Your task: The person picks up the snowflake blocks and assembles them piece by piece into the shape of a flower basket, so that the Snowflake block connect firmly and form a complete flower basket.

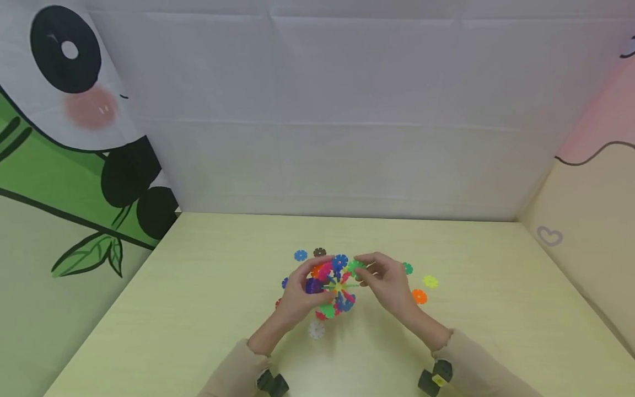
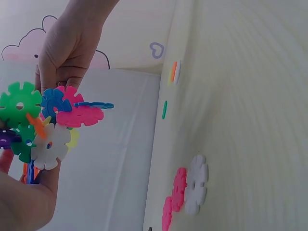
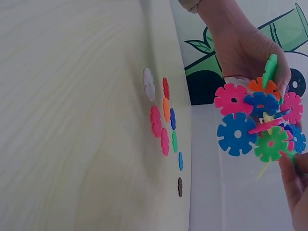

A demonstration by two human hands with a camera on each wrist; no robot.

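Observation:
My left hand (image 1: 295, 298) holds a cluster of interlocked snowflake discs (image 1: 339, 288) above the table, its thumb and fingers round the left side. Blue, pink, green, orange, purple, white and yellow discs stick out of the cluster at many angles. At its upper right, my right hand (image 1: 389, 281) pinches a green snowflake disc (image 1: 355, 268) between thumb and fingers. In the right wrist view, the fingertips meet the cluster's lower right beside a green disc (image 3: 269, 143); whether the pinched disc is joined there I cannot tell. The left wrist view shows a white disc (image 2: 49, 146) on the near side.
Loose discs lie flat on the pale table (image 1: 198, 309): blue (image 1: 300, 255) and brown (image 1: 319, 252) behind the hands, white (image 1: 316, 330) in front, yellow (image 1: 430, 282), orange (image 1: 419, 296) and green (image 1: 408, 268) to the right. A white cloth wall (image 1: 347, 165) stands behind.

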